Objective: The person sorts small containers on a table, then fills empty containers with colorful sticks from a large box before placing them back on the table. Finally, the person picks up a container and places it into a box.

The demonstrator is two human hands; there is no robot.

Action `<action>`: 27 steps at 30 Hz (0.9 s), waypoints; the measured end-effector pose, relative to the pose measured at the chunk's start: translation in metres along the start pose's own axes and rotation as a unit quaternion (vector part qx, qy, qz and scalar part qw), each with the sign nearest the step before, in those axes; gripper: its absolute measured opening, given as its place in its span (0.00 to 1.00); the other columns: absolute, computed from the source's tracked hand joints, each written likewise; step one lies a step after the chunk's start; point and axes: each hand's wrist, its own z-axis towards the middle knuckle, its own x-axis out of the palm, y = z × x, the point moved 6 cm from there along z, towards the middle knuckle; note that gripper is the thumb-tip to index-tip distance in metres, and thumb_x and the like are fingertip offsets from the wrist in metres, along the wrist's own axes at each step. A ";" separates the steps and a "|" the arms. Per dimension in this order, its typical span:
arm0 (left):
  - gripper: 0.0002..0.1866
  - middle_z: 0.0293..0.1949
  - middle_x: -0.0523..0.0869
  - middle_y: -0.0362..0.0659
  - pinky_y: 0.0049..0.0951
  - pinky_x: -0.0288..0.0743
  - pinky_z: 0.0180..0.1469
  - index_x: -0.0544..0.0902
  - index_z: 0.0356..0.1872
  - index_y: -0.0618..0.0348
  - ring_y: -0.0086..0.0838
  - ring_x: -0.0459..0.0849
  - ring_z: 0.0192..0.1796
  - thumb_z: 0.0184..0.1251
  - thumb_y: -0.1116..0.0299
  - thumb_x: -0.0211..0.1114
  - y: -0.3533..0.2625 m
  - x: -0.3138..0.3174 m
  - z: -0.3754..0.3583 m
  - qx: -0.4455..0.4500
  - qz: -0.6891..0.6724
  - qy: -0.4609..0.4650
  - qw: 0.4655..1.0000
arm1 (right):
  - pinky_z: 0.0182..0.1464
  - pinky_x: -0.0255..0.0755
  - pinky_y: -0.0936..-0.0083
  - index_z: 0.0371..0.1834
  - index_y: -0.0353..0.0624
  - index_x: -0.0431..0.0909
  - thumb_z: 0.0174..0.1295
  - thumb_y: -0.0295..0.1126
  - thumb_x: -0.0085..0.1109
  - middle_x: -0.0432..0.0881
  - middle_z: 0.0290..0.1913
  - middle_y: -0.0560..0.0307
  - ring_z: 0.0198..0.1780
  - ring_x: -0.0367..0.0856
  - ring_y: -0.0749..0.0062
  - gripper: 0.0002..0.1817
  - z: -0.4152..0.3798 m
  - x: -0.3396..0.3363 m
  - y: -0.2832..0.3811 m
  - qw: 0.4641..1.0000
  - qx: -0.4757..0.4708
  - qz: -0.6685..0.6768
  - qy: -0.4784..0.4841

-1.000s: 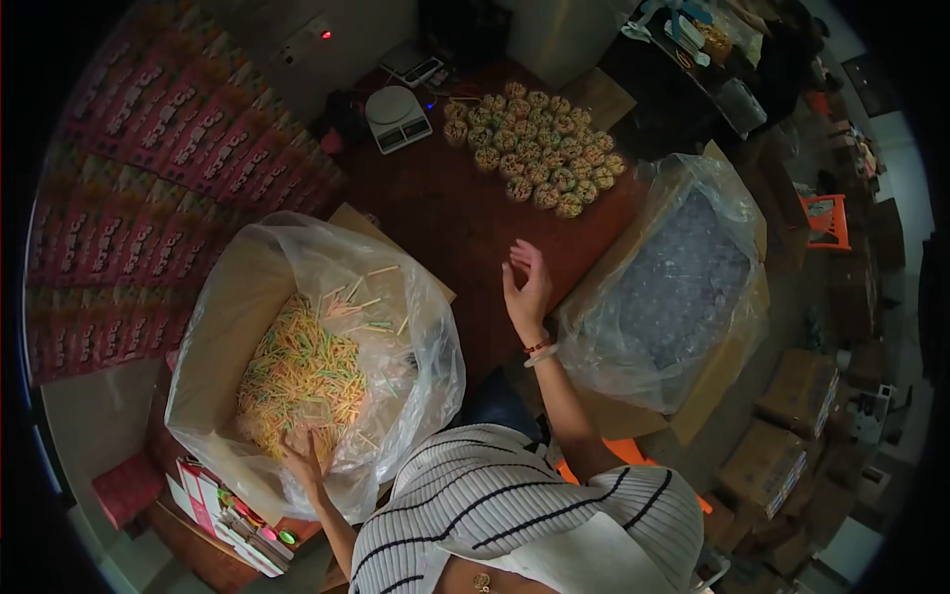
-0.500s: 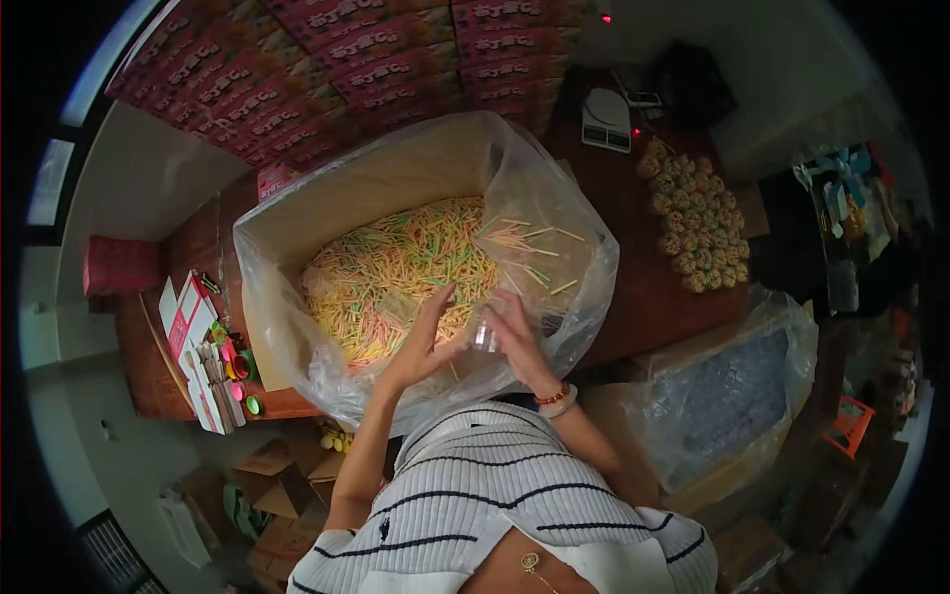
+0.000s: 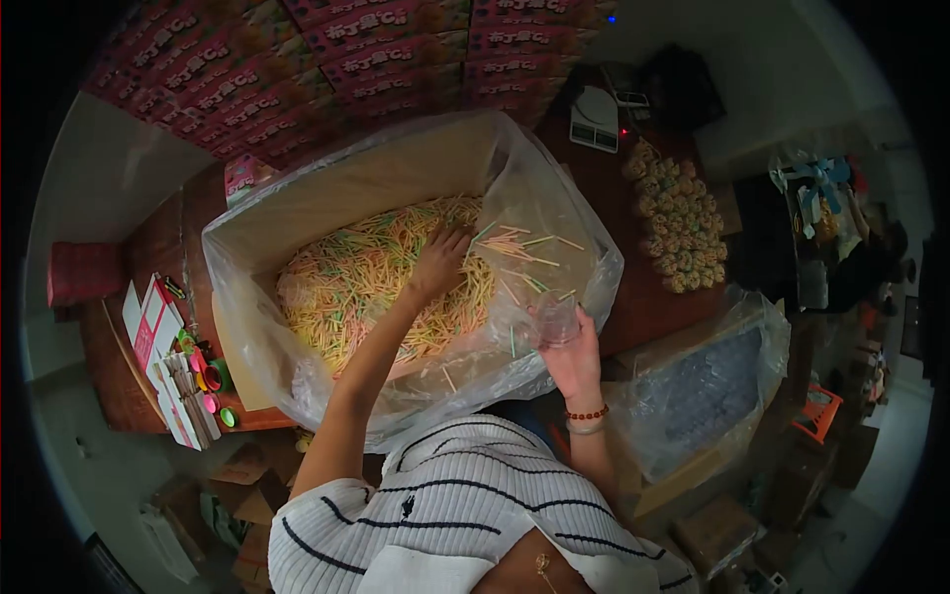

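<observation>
While our left hand (image 3: 442,259) digs, fingers curled, into the coloured sticks (image 3: 376,282) (light, thin, likely snappable) in the lined box (image 3: 297,213) at the worktop's near edge, our right hand (image 3: 572,348) grips a clear cup (image 3: 556,319) by its slippery-looking wall.

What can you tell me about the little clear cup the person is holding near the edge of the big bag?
The clear cup is small, see-through and looks like thin plastic, so it shows only as glints. The right hand holds it from below, roughly upright, against the near right side of the plastic bag lining the box of coloured sticks. Whether anything is inside it cannot be told. The left hand is apart from it, down in the sticks.
</observation>
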 end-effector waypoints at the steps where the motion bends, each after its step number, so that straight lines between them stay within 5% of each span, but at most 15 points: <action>1: 0.41 0.71 0.74 0.54 0.50 0.56 0.80 0.72 0.69 0.62 0.48 0.68 0.75 0.45 0.75 0.70 0.001 -0.006 -0.002 0.004 -0.036 -0.010 0.999 | 0.73 0.68 0.51 0.67 0.38 0.73 0.75 0.42 0.51 0.80 0.65 0.41 0.68 0.76 0.51 0.24 0.002 0.003 -0.005 0.998 0.022 0.038 0.053; 3: 0.42 0.68 0.77 0.55 0.50 0.60 0.78 0.72 0.67 0.64 0.49 0.72 0.72 0.42 0.76 0.72 0.005 -0.010 -0.012 0.010 -0.074 -0.017 0.997 | 0.71 0.71 0.54 0.67 0.37 0.73 0.75 0.41 0.52 0.80 0.64 0.40 0.67 0.77 0.51 0.24 0.002 0.003 -0.013 0.991 0.040 0.076 0.103; 6: 0.42 0.60 0.83 0.57 0.47 0.73 0.69 0.72 0.66 0.66 0.50 0.80 0.64 0.41 0.76 0.75 0.022 -0.010 -0.024 -0.079 -0.128 -0.040 0.988 | 0.79 0.63 0.54 0.76 0.32 0.62 0.67 0.38 0.63 0.71 0.73 0.40 0.74 0.71 0.49 0.38 0.008 0.005 -0.028 0.987 0.068 -0.016 0.142; 7: 0.40 0.58 0.84 0.56 0.46 0.76 0.64 0.72 0.65 0.67 0.48 0.83 0.61 0.44 0.75 0.76 0.026 -0.022 -0.031 -0.151 -0.252 -0.066 0.954 | 0.79 0.63 0.55 0.77 0.30 0.60 0.66 0.38 0.64 0.70 0.74 0.41 0.75 0.70 0.49 0.40 0.009 0.009 -0.034 0.982 0.070 -0.037 0.170; 9: 0.29 0.54 0.87 0.52 0.40 0.82 0.52 0.77 0.61 0.68 0.37 0.86 0.55 0.59 0.69 0.74 0.019 -0.053 -0.051 -0.327 -0.451 -0.078 0.827 | 0.79 0.63 0.56 0.77 0.29 0.58 0.64 0.37 0.66 0.69 0.75 0.41 0.75 0.69 0.49 0.42 0.011 0.020 -0.044 0.975 0.075 -0.057 0.202; 10: 0.29 0.54 0.87 0.52 0.40 0.82 0.52 0.77 0.61 0.68 0.37 0.86 0.55 0.59 0.69 0.74 0.019 -0.054 -0.058 -0.329 -0.448 -0.082 0.827 | 0.79 0.63 0.57 0.78 0.31 0.58 0.64 0.36 0.66 0.70 0.75 0.42 0.75 0.69 0.51 0.42 0.010 0.033 -0.047 0.969 0.081 -0.054 0.227; 12: 0.23 0.54 0.87 0.49 0.39 0.84 0.50 0.80 0.59 0.65 0.33 0.86 0.54 0.67 0.63 0.70 0.027 -0.041 -0.082 -0.419 -0.689 -0.165 0.568 | 0.78 0.64 0.58 0.79 0.33 0.58 0.64 0.34 0.67 0.70 0.74 0.44 0.74 0.70 0.52 0.42 0.012 0.044 -0.055 0.959 0.093 -0.054 0.263; 13: 0.25 0.58 0.85 0.50 0.44 0.83 0.58 0.78 0.62 0.63 0.37 0.85 0.57 0.70 0.58 0.67 0.029 -0.039 -0.090 -0.412 -0.731 -0.174 0.515 | 0.77 0.64 0.60 0.80 0.36 0.55 0.63 0.31 0.67 0.70 0.73 0.46 0.74 0.71 0.55 0.43 0.018 0.041 -0.060 0.954 0.072 -0.137 0.257; 14: 0.25 0.58 0.85 0.50 0.44 0.83 0.58 0.78 0.62 0.63 0.37 0.85 0.57 0.70 0.58 0.67 0.032 -0.039 -0.098 -0.412 -0.727 -0.183 0.517 | 0.76 0.65 0.62 0.81 0.39 0.53 0.62 0.28 0.67 0.70 0.72 0.49 0.73 0.71 0.57 0.45 0.023 0.039 -0.064 0.942 0.048 -0.219 0.251; 16: 0.22 0.59 0.85 0.51 0.45 0.83 0.60 0.81 0.60 0.62 0.39 0.85 0.58 0.72 0.60 0.67 0.015 -0.066 -0.093 -0.298 -0.831 -0.243 0.401 | 0.73 0.68 0.65 0.81 0.42 0.54 0.61 0.24 0.66 0.70 0.72 0.51 0.72 0.71 0.62 0.44 0.028 0.053 -0.071 0.932 0.030 -0.254 0.258; 22: 0.19 0.50 0.88 0.46 0.37 0.82 0.61 0.79 0.60 0.61 0.34 0.86 0.56 0.76 0.61 0.64 -0.017 -0.130 -0.090 -0.240 -0.819 -0.315 0.415 | 0.69 0.71 0.70 0.79 0.46 0.56 0.61 0.20 0.66 0.69 0.70 0.57 0.69 0.72 0.68 0.43 0.037 0.088 -0.088 0.890 -0.066 -0.350 0.285; 24: 0.17 0.47 0.88 0.43 0.35 0.80 0.60 0.77 0.62 0.55 0.36 0.87 0.56 0.76 0.64 0.64 -0.032 -0.159 -0.090 -0.235 -0.788 -0.316 0.474 | 0.68 0.71 0.70 0.77 0.46 0.58 0.60 0.21 0.68 0.69 0.69 0.58 0.68 0.72 0.68 0.42 0.041 0.098 -0.094 0.876 -0.086 -0.364 0.304; 26: 0.22 0.47 0.87 0.43 0.34 0.82 0.56 0.74 0.65 0.57 0.31 0.87 0.52 0.74 0.67 0.66 -0.048 -0.175 -0.086 -0.222 -0.785 -0.332 0.473 | 0.67 0.73 0.69 0.74 0.44 0.63 0.58 0.22 0.72 0.71 0.68 0.57 0.68 0.73 0.67 0.40 0.047 0.101 -0.097 0.822 -0.183 -0.447 0.301; 27: 0.22 0.46 0.86 0.42 0.31 0.81 0.55 0.74 0.65 0.57 0.28 0.86 0.51 0.74 0.69 0.67 -0.055 -0.186 -0.083 -0.194 -0.748 -0.359 0.523 | 0.67 0.73 0.69 0.74 0.44 0.63 0.58 0.22 0.72 0.71 0.68 0.57 0.68 0.73 0.67 0.40 0.048 0.104 -0.098 0.822 -0.183 -0.447 0.302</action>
